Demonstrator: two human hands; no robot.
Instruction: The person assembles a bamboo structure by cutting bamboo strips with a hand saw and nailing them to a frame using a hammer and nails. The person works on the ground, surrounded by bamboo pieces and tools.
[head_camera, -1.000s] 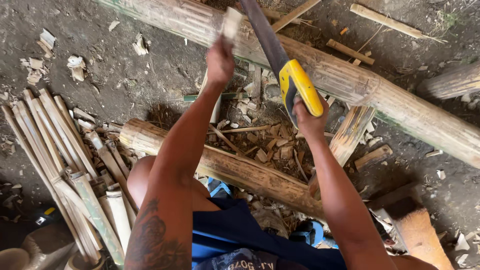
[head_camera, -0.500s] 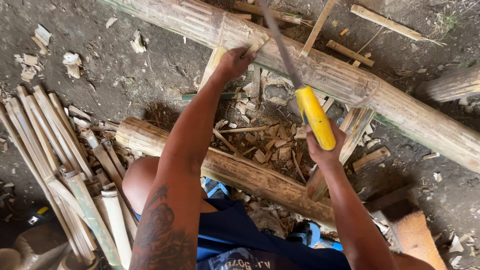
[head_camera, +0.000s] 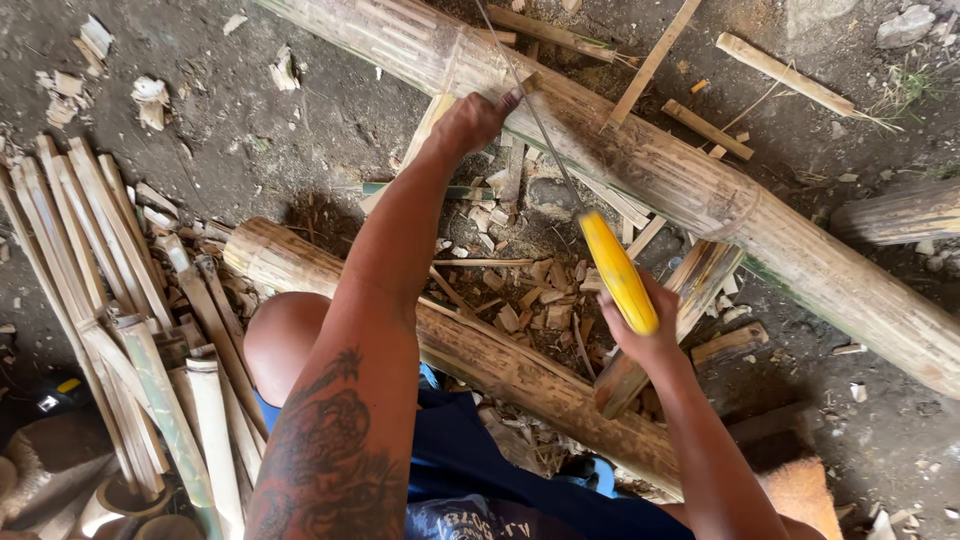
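Head view, looking down at dirt ground littered with bamboo. Right hand (head_camera: 640, 335), lower centre-right of the frame, has its grip closed around the yellow handle (head_camera: 618, 272) of a hand saw; the thin blade (head_camera: 530, 110) runs from the handle up and left toward the top centre of the frame, seen nearly edge-on, so teeth cannot be made out. Left hand (head_camera: 472, 122), upper centre, reaches forward with the arm extended; its grip is curled and pressed on a pale split bamboo strip (head_camera: 425, 128) that leans against the large bamboo pole (head_camera: 700, 195). The thumb sits just beside the blade where it crosses the pole. Whether the blade actually touches the pole surface cannot be told. The large pole lies diagonally from top centre to the right edge of the frame. A second, darker bamboo log (head_camera: 480, 350) lies diagonally from centre-left toward bottom right, passing under the left forearm. Between the two poles: a heap of chips and offcuts (head_camera: 525, 300). A short split bamboo piece (head_camera: 670, 320) stands tilted just beyond the right hand. Left side of the frame: a bundle of split bamboo slats (head_camera: 110, 290), laid roughly parallel. Thin sticks (head_camera: 705, 128) lie scattered at the upper right, beyond the large pole.
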